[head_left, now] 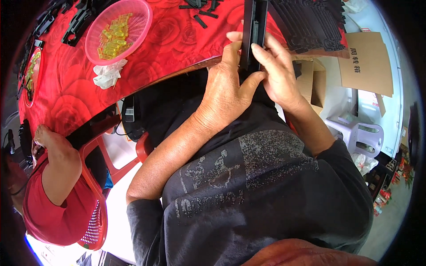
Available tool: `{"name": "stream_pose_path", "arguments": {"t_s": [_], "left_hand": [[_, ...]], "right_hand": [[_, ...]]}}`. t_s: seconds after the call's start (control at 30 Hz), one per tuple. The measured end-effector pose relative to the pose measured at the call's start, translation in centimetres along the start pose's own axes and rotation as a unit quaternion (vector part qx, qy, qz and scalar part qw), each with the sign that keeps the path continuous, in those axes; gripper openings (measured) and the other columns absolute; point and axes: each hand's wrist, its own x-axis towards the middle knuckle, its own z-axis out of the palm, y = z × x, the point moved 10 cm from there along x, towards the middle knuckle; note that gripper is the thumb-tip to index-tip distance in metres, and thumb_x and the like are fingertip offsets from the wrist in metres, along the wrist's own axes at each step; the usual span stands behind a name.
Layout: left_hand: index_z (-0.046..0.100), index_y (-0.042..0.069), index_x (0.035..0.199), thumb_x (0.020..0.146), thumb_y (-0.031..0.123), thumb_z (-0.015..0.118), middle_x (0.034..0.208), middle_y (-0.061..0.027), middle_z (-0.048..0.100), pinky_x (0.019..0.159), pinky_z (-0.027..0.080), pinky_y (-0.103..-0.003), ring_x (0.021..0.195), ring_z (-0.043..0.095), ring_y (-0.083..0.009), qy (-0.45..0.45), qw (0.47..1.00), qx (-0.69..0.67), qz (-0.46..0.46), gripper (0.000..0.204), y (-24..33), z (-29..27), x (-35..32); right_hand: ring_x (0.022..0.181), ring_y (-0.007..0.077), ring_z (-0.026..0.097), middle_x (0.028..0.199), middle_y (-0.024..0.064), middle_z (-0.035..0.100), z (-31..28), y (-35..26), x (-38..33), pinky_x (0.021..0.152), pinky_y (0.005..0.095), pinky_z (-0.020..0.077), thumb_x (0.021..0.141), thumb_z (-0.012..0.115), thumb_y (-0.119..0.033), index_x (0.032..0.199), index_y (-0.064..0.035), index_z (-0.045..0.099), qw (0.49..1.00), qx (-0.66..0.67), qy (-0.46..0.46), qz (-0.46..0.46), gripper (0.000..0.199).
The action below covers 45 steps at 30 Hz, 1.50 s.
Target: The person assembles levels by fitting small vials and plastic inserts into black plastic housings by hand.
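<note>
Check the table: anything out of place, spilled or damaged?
A crumpled white wad lies on the red tablecloth by the pink basket; it looks like litter, not a part. Small black pieces lie strewn to the basket's right. No damage shows.

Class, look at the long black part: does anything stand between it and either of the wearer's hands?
Nothing visible does. The left hand and right hand both touch the long black part directly. The pink basket sits well off to the left. The grip's far side is hidden.
</note>
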Motion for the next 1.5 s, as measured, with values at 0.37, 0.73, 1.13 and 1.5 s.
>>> {"name": "stream_pose_path", "arguments": {"t_s": [0.37, 0.73, 1.13, 1.5], "left_hand": [[0.052, -0.005, 0.122, 0.086, 0.008, 0.076, 0.09, -0.017, 0.069, 0.065, 0.056, -0.034, 0.073, 0.07, -0.0263, 0.026, 0.999, 0.002, 0.021, 0.045, 2.2, -1.0, 1.3], [0.05, -0.009, 0.128, 0.081, 0.01, 0.076, 0.114, -0.0246, 0.06, 0.083, 0.055, -0.041, 0.101, 0.064, -0.0337, 0.161, 0.978, 0.09, 0.099, 0.057, 4.9, -4.5, 4.1], [0.034, -0.012, 0.14, 0.08, 0.01, 0.076, 0.122, -0.026, 0.059, 0.096, 0.052, -0.04, 0.108, 0.064, -0.0342, 0.191, 0.979, -0.05, 0.049, 0.076, 3.5, -5.6, 6.8], [0.071, 0.003, 0.104, 0.085, 0.015, 0.072, 0.089, -0.0203, 0.069, 0.077, 0.053, -0.045, 0.087, 0.067, -0.0388, -0.163, 0.902, 0.367, 0.158, 0.022, 6.6, -4.7, 7.1]], "right_hand": [[0.09, 0.0102, 0.068, 0.099, 0.0061, 0.071, -2.5, -2.1, 0.4, 0.079, 0.025, 0.0553, 0.109, 0.045, -0.02, 0.119, 0.0018, 0.063, 0.99, -0.137, 0.026, -0.033, 0.029], [0.075, 0.0062, 0.059, 0.083, 0.0048, 0.069, -2.7, -3.8, 1.0, 0.068, 0.0252, 0.0505, 0.102, 0.053, -0.006, 0.125, 0.0005, 0.064, 0.953, -0.302, 0.041, -0.004, 0.026], [0.076, 0.0105, 0.066, 0.084, 0.0143, 0.073, -2.6, -4.1, 3.4, 0.068, 0.0287, 0.0525, 0.095, 0.061, -0.002, 0.12, 0.0018, 0.067, 0.941, -0.334, 0.046, -0.024, 0.026], [0.083, 0.0323, 0.071, 0.089, 0.02, 0.073, 1.8, -4.4, 4.2, 0.074, 0.0379, 0.0512, 0.094, 0.062, -0.004, 0.124, -0.0015, 0.052, 0.868, -0.451, -0.207, -0.027, 0.032]]}}
